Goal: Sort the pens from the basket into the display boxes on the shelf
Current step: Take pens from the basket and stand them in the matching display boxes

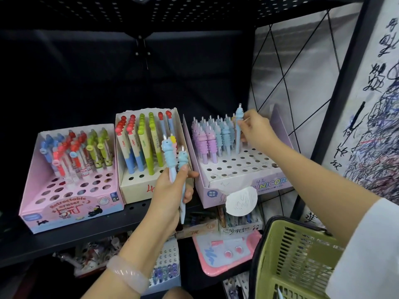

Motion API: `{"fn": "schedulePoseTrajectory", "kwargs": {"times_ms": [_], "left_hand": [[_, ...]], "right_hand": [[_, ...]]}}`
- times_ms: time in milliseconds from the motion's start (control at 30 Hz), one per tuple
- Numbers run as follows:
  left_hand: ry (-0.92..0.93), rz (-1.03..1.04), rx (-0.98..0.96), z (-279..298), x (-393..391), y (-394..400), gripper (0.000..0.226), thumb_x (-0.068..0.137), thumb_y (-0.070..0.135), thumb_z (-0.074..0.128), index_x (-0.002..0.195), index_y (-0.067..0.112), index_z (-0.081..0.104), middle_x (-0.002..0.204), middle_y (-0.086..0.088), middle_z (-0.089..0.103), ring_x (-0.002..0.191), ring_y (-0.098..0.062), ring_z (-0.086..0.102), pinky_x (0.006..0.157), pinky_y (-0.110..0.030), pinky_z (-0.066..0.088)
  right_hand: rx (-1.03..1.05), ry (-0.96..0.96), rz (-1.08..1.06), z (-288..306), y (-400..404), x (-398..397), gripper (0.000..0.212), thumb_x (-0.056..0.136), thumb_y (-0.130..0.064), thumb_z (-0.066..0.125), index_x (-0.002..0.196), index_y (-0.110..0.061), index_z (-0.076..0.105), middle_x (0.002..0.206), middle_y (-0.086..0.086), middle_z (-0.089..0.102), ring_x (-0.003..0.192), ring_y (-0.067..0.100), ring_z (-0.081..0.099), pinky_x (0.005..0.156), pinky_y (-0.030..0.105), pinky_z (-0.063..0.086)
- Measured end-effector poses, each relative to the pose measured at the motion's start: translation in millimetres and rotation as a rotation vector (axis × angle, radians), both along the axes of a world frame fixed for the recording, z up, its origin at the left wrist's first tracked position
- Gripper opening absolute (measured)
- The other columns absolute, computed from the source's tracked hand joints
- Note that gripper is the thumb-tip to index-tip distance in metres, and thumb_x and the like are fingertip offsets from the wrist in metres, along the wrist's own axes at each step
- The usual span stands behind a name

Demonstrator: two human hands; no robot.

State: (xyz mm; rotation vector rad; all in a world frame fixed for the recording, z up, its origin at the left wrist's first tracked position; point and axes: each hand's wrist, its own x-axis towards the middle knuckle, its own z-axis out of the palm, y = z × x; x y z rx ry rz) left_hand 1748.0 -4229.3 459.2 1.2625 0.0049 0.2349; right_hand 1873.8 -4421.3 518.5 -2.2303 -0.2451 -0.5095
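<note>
The pens are novelty pens with a slim pastel barrel topped by a soft ribbed unicorn figure and a small silver tip at the very top. The right hand (255,130) pinches one blue pen (238,128) by its upper barrel, holding it upright over the back right corner of the unicorn box (244,180), at the end of the rows already standing there. That box is lilac, with a white top sheet punched with round holes; its back rows hold purple pens on the left and blue ones on the right, too closely packed to count, and the front rows of holes are open.

The left hand (172,190) is in front of and just left of the unicorn box, its grip closed round a bunch of pens (172,156): two blue unicorn tops show plainly, and a yellow-and-pink one peeks from behind, so three at least.

Three display boxes stand on the black shelf (129,214). Left of the unicorn box is a cream box (138,186) with six rows of pens capped red, red, green, green, red, red. Farther left is the pink eraser box (71,210) with blue, red and green capped pieces.

Below and right of the unicorn box, the green basket (298,262) hangs near the right forearm.
</note>
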Motion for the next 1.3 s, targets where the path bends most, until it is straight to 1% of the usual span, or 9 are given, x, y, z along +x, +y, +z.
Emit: {"fn": "schedulePoseTrajectory", "kwargs": {"times_ms": [200,267,367,467,633,767,900,1100,1300], "left_hand": [[-0.053,-0.054,0.090,-3,-5,0,0.012,0.096,0.020,0.046,0.099,0.019,0.057,0.074,0.008,0.066,0.043,-0.006,0.038,0.042,-0.017,0.034],[-0.044,-0.053,0.081,-3,-5,0,0.013,0.096,0.018,0.046,0.099,0.020,0.058,0.074,0.007,0.067,0.044,-0.006,0.039,0.043,-0.017,0.035],[-0.027,-0.040,0.046,-2,-6,-2,0.015,0.096,0.015,0.046,0.092,0.018,0.061,0.074,0.004,0.066,0.044,-0.006,0.041,0.044,-0.017,0.039],[-0.041,-0.039,0.046,0,-7,-6,0.016,0.096,0.015,0.046,0.089,0.017,0.061,0.073,0.003,0.065,0.045,-0.007,0.043,0.046,-0.018,0.040],[-0.070,-0.027,0.058,3,-10,-11,0.019,0.096,0.016,0.047,0.085,0.020,0.062,0.065,0.004,0.067,0.047,-0.008,0.049,0.047,-0.019,0.044],[-0.092,-0.016,0.063,4,-11,-9,0.019,0.096,0.017,0.046,0.086,0.020,0.062,0.065,0.003,0.065,0.048,-0.008,0.052,0.047,-0.019,0.045],[-0.109,-0.026,0.098,7,-8,-8,0.017,0.097,0.016,0.045,0.092,0.021,0.061,0.062,0.005,0.066,0.053,-0.010,0.059,0.052,-0.022,0.049],[-0.107,-0.045,0.072,6,-10,-6,0.018,0.097,0.020,0.043,0.097,0.016,0.060,0.077,0.006,0.072,0.063,-0.012,0.066,0.057,-0.023,0.054],[-0.044,0.031,0.127,-2,-9,2,0.022,0.100,0.024,0.037,0.096,0.017,0.058,0.052,0.009,0.054,0.041,-0.008,0.042,0.042,-0.020,0.037]], "right_hand": [[-0.264,0.113,0.008,-15,2,9,0.022,0.097,-0.014,0.045,0.107,0.005,0.051,0.117,0.025,0.055,0.121,0.037,0.044,0.088,0.030,0.036],[-0.284,0.105,-0.008,-20,-2,5,0.024,0.096,-0.016,0.047,0.106,0.005,0.053,0.110,0.016,0.053,0.124,0.033,0.042,0.079,0.024,0.032],[-0.252,-0.001,-0.112,-15,-1,-7,0.025,0.093,-0.017,0.050,0.111,0.000,0.051,0.111,0.012,0.055,0.107,0.030,0.051,0.077,0.028,0.036],[0.012,-0.104,-0.028,-5,19,-35,0.021,0.093,-0.017,0.050,0.114,-0.012,0.053,0.104,0.002,0.056,0.089,0.017,0.054,0.075,0.028,0.041],[0.182,0.168,0.343,-11,60,-84,0.026,0.095,-0.034,0.049,0.080,-0.020,0.065,0.075,-0.003,0.064,0.063,0.000,0.057,0.058,0.016,0.050],[0.364,0.272,0.485,-11,64,-93,0.031,0.096,-0.029,0.049,0.086,-0.007,0.067,0.079,0.000,0.064,0.067,0.003,0.059,0.064,0.015,0.052],[0.381,0.213,0.580,-16,65,-97,0.012,0.093,-0.014,0.055,0.084,-0.020,0.061,0.077,-0.007,0.062,0.060,-0.004,0.058,0.061,0.011,0.049],[0.609,-0.011,0.292,8,40,-69,0.008,0.098,-0.020,0.045,0.094,-0.016,0.051,0.083,0.001,0.065,0.064,0.001,0.064,0.062,0.017,0.054],[0.306,-0.186,0.002,10,11,-36,0.006,0.096,-0.020,0.049,0.098,-0.014,0.049,0.091,0.015,0.067,0.065,0.015,0.063,0.059,0.025,0.053]]}}
